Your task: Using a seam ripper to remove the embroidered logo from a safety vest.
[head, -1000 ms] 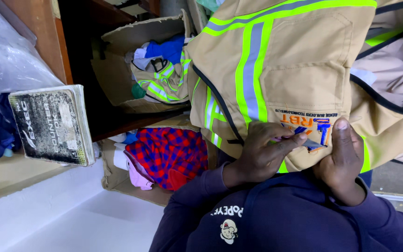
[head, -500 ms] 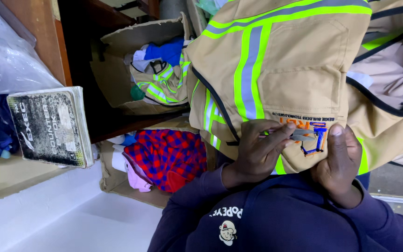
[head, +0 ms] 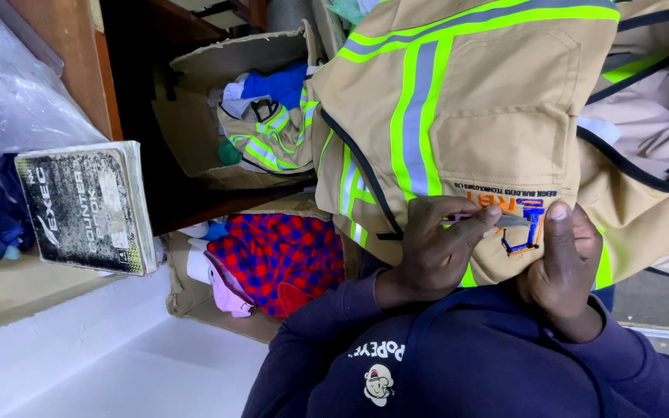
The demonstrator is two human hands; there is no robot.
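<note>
Tan heavy-cloth work jacket with lime-yellow and grey reflective bands point(head: 505, 101) hangs across the right half of the view, its lower hem drawn in near the person's chest. Work in hand sits at the orange and blue embroidered emblem point(head: 526, 232) close to that hem. Left hand point(head: 435, 251) is closed in a pinch on a thin grey blade-like tool point(head: 509, 220), its tip laid against the left edge of the emblem; exact kind of tool cannot be told. Right hand point(head: 563, 275) is clamped on the jacket cloth just right of the emblem, thumb up on the front face, fingers hidden behind the fabric. Hands are near each other but not touching, with the emblem between them. Judging by the stitching, little is done: blue outline and orange letters read as mostly whole, no loose threads can be made out, so most of the emblem looks left to work. Dark navy sweatshirt sleeves point(head: 466, 364) fill the near foreground. To the left, an open brown cardboard box point(head: 195, 116) on a dark wooden shelf point(head: 79, 46) holds another folded tan reflective garment point(head: 272, 139); below it lies a red and blue checked cloth point(head: 280, 251). Far left, a worn grey-covered book point(head: 87, 205) leans beside a clear plastic bag point(head: 9, 85).
</note>
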